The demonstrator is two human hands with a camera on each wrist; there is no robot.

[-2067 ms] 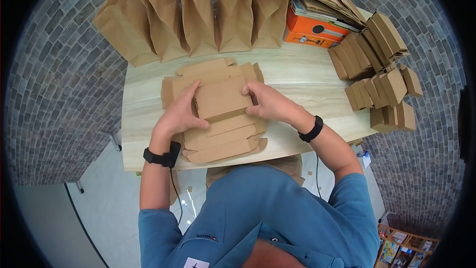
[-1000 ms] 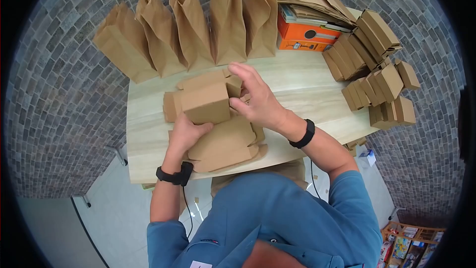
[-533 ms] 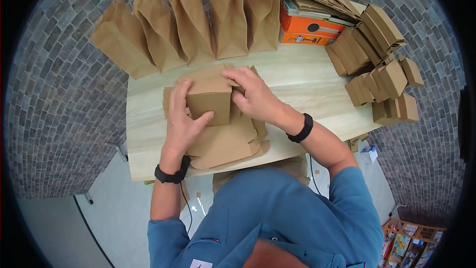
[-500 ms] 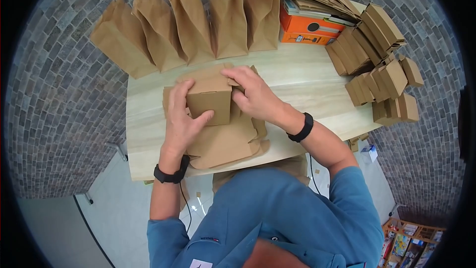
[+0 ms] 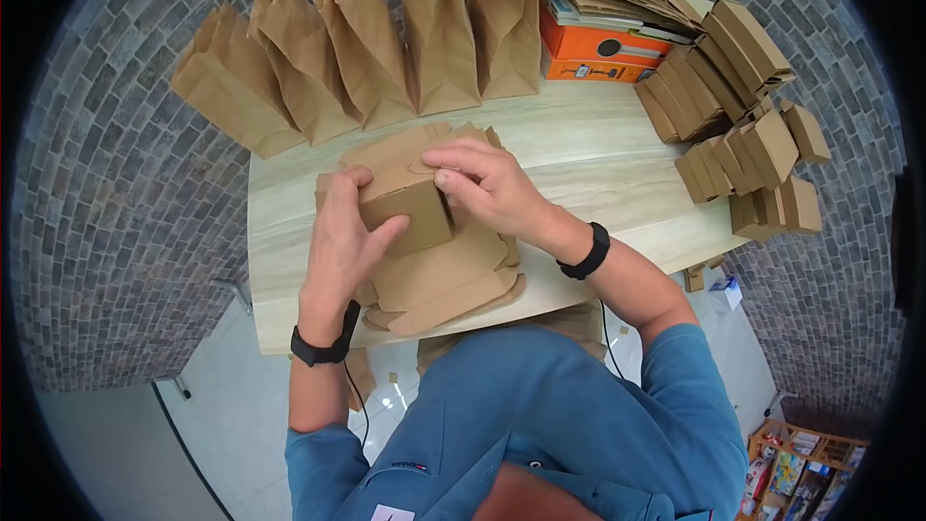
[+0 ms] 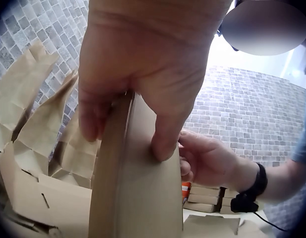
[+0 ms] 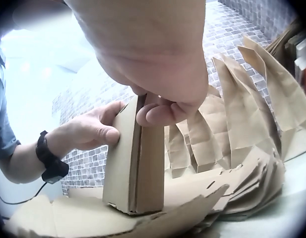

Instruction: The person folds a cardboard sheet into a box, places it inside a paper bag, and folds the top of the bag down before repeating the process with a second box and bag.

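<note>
A small brown cardboard box [image 5: 410, 224] stands on edge on top of a stack of flat, die-cut cartons [image 5: 453, 280]. My left hand [image 5: 338, 236] grips its left end, thumb on the face towards me and fingers over the top. At the upper right corner, my right hand [image 5: 497, 193] pinches the box's edge with thumb and bent fingers. The right wrist view shows the narrow end of the box [image 7: 124, 163] closed, with the right fingers [image 7: 165, 113] curled at its top. In the left wrist view the left thumb [image 6: 165, 141] presses the box's broad side.
Several upright paper bags [image 5: 439, 39] line the back of the table [image 5: 579, 164]. Orange boxes [image 5: 603, 43] topped with papers and flat cardboard stand at the back right. Folded small boxes [image 5: 743, 150] are piled along the right edge.
The box, lying low on the stack at first, has been tipped up on edge. My left hand has moved over its top, and my right fingers have shifted from its right end to the upper corner.
</note>
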